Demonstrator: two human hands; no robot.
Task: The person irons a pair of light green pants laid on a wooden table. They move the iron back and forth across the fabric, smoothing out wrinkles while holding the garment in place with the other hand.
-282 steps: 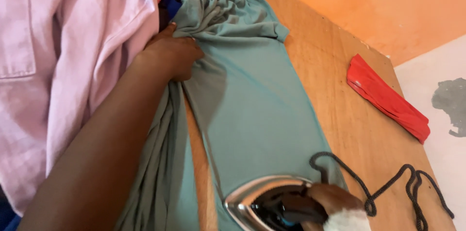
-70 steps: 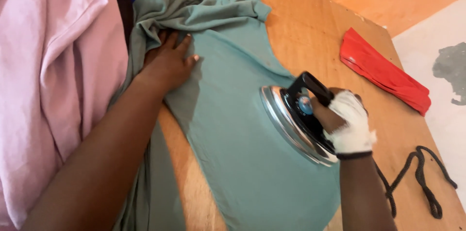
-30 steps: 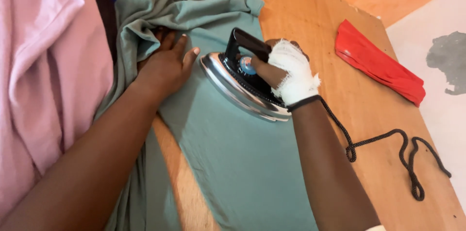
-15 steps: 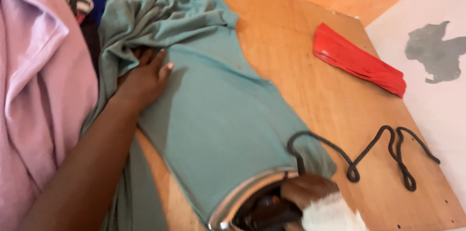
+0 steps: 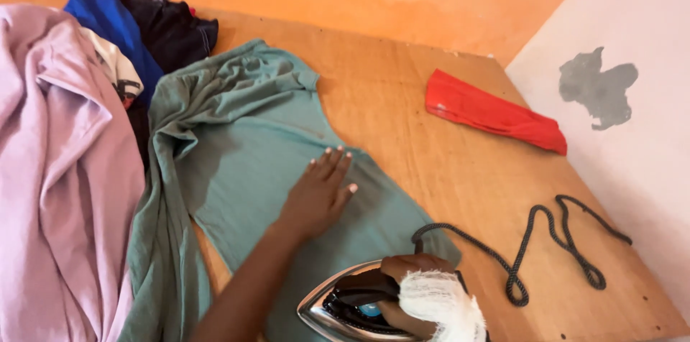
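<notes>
You have one green shirt [image 5: 266,162] spread on the wooden table [image 5: 445,169], one iron [image 5: 352,306], one black cord [image 5: 539,241], one red cloth [image 5: 492,112] and one pink shirt [image 5: 57,191]. Your left hand [image 5: 320,195] lies flat on the green shirt with its fingers open and spread, holding nothing. Your right hand [image 5: 417,299], wrapped in white bandage, is closed tight around the handle of the iron. The iron sits on the bottom end of the green shirt, just below your left hand, and the two hands are near each other but not touching. The cord curls on the table to the right of your right hand. The red cloth lies well apart, up and right of your left hand. The pink shirt hangs far to its left, with one blue cloth [image 5: 108,26] and one dark cloth [image 5: 172,29] piled above it.
</notes>
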